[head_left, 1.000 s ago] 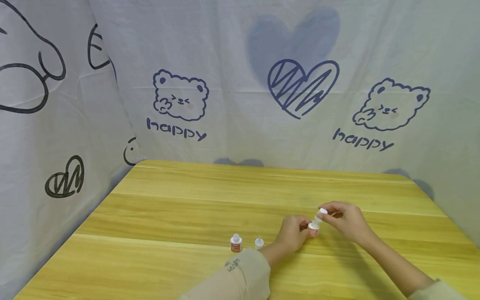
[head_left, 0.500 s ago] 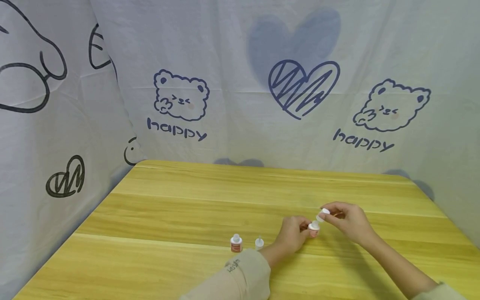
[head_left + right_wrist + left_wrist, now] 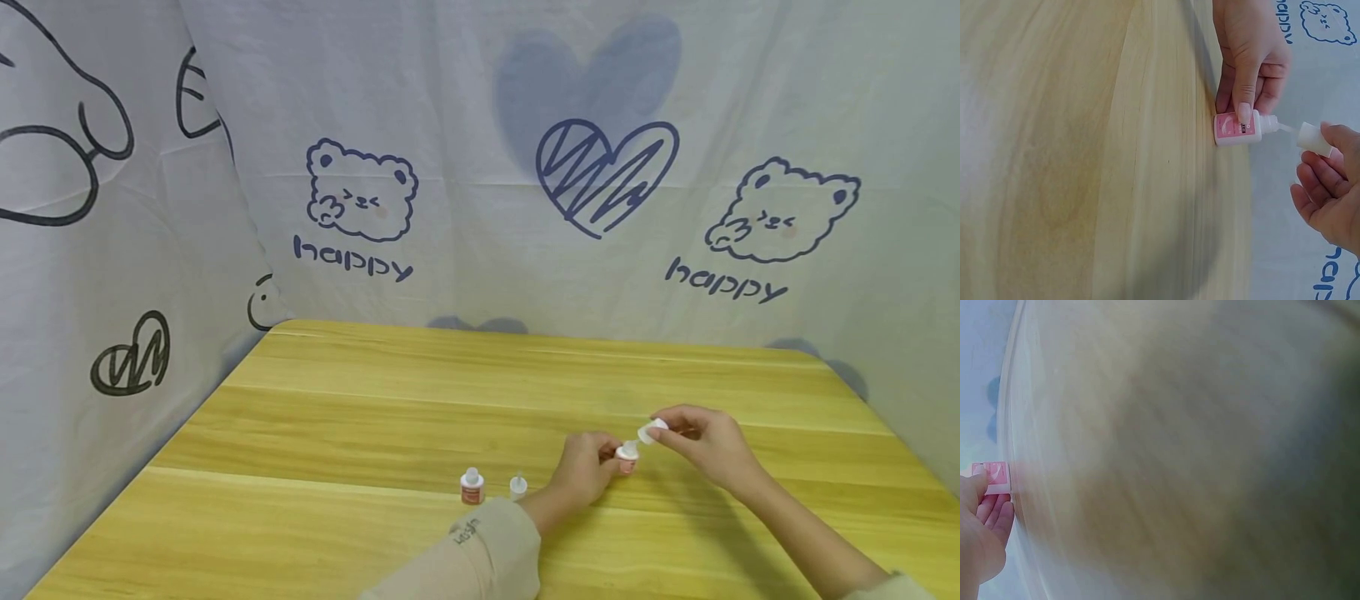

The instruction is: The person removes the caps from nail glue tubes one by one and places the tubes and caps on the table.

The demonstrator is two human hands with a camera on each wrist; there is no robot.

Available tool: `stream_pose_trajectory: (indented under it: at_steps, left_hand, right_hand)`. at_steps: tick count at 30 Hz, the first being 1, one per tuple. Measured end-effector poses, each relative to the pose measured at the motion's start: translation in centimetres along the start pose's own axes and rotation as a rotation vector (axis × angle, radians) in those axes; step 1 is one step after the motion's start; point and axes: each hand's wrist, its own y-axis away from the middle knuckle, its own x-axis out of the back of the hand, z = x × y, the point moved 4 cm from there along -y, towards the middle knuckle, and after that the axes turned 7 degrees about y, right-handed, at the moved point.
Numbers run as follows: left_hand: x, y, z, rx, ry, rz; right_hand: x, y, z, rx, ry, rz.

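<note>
My left hand (image 3: 581, 473) holds a small white bottle (image 3: 1222, 136) with a pink label upright on the table, its thumb across the label. My right hand (image 3: 712, 446) pinches a white brush cap (image 3: 1314, 139) between thumb and fingers, just above and to the right of the bottle. From that cap a thin pale applicator stem (image 3: 1286, 129) points at the bottle's mouth; I cannot tell whether its tip is still inside. In the left wrist view the left hand (image 3: 982, 534) grips the same bottle (image 3: 997, 478) at the left edge.
Left of the hands stands a second open bottle (image 3: 472, 490) with a reddish label. Beside it a white cap (image 3: 518, 485) stands with its thin stem up, close to the left sleeve (image 3: 498, 542). The wooden table (image 3: 337, 433) reaches back to a printed cloth (image 3: 480, 275).
My right hand has lifted the brush cap off the bottle's neck and drawn it up and to the right. The left hand and its bottle have stayed in place.
</note>
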Motion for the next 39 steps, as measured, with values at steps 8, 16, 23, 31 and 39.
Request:
stream_pose_trajectory:
  at_steps: [8,16,23,31,39]
  left_hand:
    - [0.0,0.0,0.0,0.002,-0.015,0.007]
    - [0.1,0.1,-0.1,-0.001,-0.026,0.001]
    - [0.0,-0.1,-0.1,0.007,-0.027,0.005]
    - [0.0,-0.2,-0.2,-0.007,-0.034,0.003]
    - [0.0,-0.3,-0.3,-0.017,-0.032,0.003]
  right_hand:
    - [0.0,0.2,0.5,-0.019,-0.027,-0.006]
    - [-0.1,0.3,0.9,-0.03,-0.06,-0.023]
    - [-0.1,0.5,1.0,-0.039,-0.062,-0.036]
    - [-0.1,0.5,1.4,-0.047,-0.048,-0.059]
    - [0.0,0.4,1.4,-0.016,-0.015,-0.098]
